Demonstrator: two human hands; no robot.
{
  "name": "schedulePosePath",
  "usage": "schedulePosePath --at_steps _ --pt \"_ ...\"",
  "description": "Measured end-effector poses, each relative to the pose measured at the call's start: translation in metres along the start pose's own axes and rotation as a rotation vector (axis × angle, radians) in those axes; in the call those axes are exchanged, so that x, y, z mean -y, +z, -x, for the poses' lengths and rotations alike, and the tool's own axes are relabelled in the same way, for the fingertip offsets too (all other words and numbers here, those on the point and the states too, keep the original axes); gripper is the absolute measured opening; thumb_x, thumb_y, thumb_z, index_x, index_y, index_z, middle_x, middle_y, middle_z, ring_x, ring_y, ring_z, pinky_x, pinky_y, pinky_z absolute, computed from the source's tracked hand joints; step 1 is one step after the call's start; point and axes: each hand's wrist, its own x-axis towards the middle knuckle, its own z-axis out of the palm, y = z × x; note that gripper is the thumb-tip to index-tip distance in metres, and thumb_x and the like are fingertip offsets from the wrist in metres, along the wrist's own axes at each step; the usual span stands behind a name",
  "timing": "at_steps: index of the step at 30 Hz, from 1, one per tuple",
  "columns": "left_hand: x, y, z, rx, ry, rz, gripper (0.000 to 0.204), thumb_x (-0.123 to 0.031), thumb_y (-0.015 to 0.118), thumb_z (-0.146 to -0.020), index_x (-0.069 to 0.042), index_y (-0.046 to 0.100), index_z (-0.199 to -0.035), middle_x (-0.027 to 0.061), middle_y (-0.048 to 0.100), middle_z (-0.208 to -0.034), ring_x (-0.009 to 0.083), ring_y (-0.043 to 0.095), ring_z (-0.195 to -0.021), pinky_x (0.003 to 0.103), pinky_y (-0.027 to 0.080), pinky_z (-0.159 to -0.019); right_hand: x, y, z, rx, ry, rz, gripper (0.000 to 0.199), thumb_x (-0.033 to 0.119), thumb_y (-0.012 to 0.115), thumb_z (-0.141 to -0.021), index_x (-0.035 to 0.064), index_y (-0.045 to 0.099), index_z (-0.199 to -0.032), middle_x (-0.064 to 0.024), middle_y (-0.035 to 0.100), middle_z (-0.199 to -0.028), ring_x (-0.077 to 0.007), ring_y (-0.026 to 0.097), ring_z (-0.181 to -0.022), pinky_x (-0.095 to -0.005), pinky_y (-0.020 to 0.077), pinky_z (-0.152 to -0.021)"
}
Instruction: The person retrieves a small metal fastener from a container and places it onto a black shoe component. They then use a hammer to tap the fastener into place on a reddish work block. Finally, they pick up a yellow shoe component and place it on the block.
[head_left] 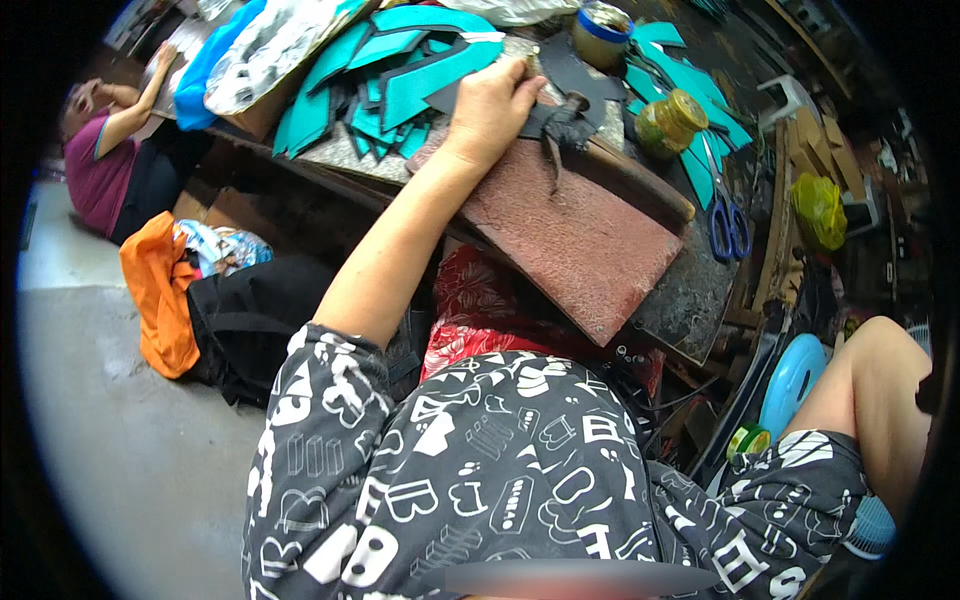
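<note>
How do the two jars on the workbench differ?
The blue-rimmed jar stands farther back, above the black leather piece, with its open mouth facing up. The yellow-green jar sits nearer the blue-handled scissors, looks tilted, and appears closed by a lid. Both are small, round, and rest among teal cut pieces.

Reddish board [580, 240] lies bare toward 5 o'clock; teal pieces [400, 80] crowd 10, jars [668, 122] and scissors [728, 225] block 2.

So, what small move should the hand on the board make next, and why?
Probably lift the black strip off the board. The left hand already rests on the black pieces beside it, and the teal pieces lie just behind.
</note>
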Motion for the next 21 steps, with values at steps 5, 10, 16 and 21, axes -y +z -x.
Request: schedulePosePath --at_steps 5,10,16,21 --pt "0.003 -0.001 0.005 -0.013 0.007 0.038 0.021 -0.02 0.072 -0.084 -0.001 0.064 -0.083 0.0198 0.065 -0.079 0.0388 0.065 -0.074 0.042 0.051 -0.063 -0.002 0.003 0.007 -0.048 0.08 -0.006 0.043 0.027 0.064 -0.092 0.0185 0.058 -0.134 -0.0092 0.063 -0.112 -0.021 0.062 -0.106 -0.0345 0.0507 -0.087" --pt "-0.002 -0.006 0.005 0.029 0.022 0.015 0.017 -0.012 0.064 -0.088 0.003 0.058 -0.09 0.0248 0.06 -0.076 0.0417 0.06 -0.073 0.044 0.047 -0.067 -0.007 -0.005 0.022 -0.076 0.169 -0.014 0.043 0.027 0.064 -0.092 0.0171 0.058 -0.134 -0.0098 0.063 -0.113 -0.022 0.062 -0.107 -0.0352 0.05 -0.089" --pt "-0.004 -0.005 0.01 0.01 0.0 0.05 0.018 -0.013 0.065 -0.088 0.004 0.059 -0.092 0.0253 0.061 -0.076 0.043 0.06 -0.073 0.044 0.047 -0.066 -0.01 -0.007 0.037 -0.097 0.201 0.022 0.043 0.026 0.064 -0.092 0.0155 0.058 -0.133 -0.0104 0.063 -0.114 -0.0231 0.061 -0.108 -0.0359 0.0492 -0.091" --pt "-0.007 -0.004 0.013 -0.076 0.064 0.107 0.021 -0.019 0.072 -0.083 -0.001 0.064 -0.083 0.0202 0.065 -0.079 0.0392 0.065 -0.073 0.042 0.051 -0.063 -0.01 -0.024 0.049 -0.1 0.257 0.034 0.042 0.026 0.064 -0.092 0.0142 0.058 -0.132 -0.0109 0.063 -0.115 -0.0241 0.061 -0.109 -0.0365 0.0485 -0.092"
